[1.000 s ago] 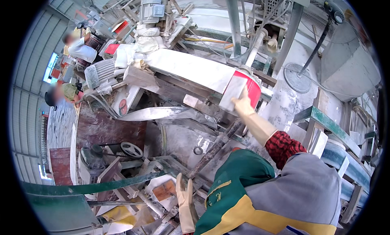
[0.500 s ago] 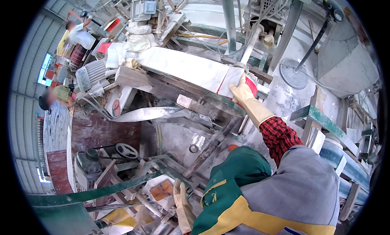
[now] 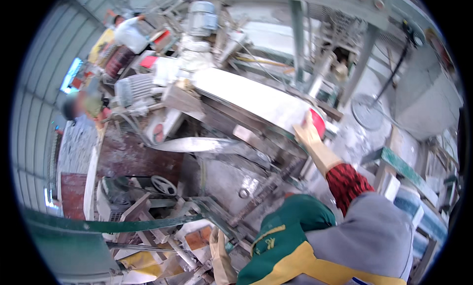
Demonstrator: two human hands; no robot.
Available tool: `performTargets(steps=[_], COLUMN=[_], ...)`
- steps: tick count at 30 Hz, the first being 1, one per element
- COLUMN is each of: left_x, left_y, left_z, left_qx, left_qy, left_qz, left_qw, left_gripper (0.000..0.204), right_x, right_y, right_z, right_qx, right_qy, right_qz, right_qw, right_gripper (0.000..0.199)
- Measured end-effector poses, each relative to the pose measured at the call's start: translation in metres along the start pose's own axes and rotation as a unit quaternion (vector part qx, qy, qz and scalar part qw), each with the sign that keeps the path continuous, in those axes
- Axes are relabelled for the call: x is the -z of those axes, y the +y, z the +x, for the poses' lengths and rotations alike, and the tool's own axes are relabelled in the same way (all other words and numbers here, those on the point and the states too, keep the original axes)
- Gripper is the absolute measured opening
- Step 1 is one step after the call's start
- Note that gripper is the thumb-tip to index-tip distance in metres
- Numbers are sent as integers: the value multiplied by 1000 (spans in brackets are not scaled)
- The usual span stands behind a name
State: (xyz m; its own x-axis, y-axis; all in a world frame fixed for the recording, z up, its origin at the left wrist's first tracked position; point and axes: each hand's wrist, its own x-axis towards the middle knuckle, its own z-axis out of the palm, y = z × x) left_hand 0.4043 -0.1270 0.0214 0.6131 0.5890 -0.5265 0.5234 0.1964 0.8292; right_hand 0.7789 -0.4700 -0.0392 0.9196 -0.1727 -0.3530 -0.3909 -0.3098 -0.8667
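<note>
My right hand point(image 3: 310, 134), in a cream rubber glove, reaches forward to the right end of a long white slab point(image 3: 246, 94). Its fingers look stretched out, with the thumb apart on the slab's near corner. Just beside the fingers is a round red part point(image 3: 318, 123); motion blur hides whether they touch it. Down at the lower middle, my left hand point(image 3: 219, 250) wears the same kind of glove. Its fingers point upward and hold nothing I can see, beside a white piece with an orange-brown patch point(image 3: 199, 237).
A green metal bar point(image 3: 113, 225) crosses the lower left, near a motor with a handwheel point(image 3: 163, 185). A green post point(image 3: 298, 43) rises beyond the slab. Two people work at the far left, one in a white top point(image 3: 130, 36). At right stands a pole on a round base point(image 3: 367, 110).
The whole view has shifted, so most things sit farther right and it is blurrier. The seam near the slab's right end no longer shows. My right hand stays at that end; my left barely moves.
</note>
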Motion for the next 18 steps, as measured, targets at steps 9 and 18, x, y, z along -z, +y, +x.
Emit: performTargets(steps=[9, 18], left_x=[181, 271], left_y=[-103, -187], left_z=[-25, -167], left_qx=[-168, 57], left_qy=[285, 639], left_qz=[-27, 454], left_qw=[943, 618], left_gripper=[60, 58], right_x=[-96, -166], right_y=[1, 90], right_z=[-137, -118], right_qx=[131, 120], right_qy=[-366, -456], right_qz=[-81, -340], right_qw=[918, 814], right_gripper=[54, 54])
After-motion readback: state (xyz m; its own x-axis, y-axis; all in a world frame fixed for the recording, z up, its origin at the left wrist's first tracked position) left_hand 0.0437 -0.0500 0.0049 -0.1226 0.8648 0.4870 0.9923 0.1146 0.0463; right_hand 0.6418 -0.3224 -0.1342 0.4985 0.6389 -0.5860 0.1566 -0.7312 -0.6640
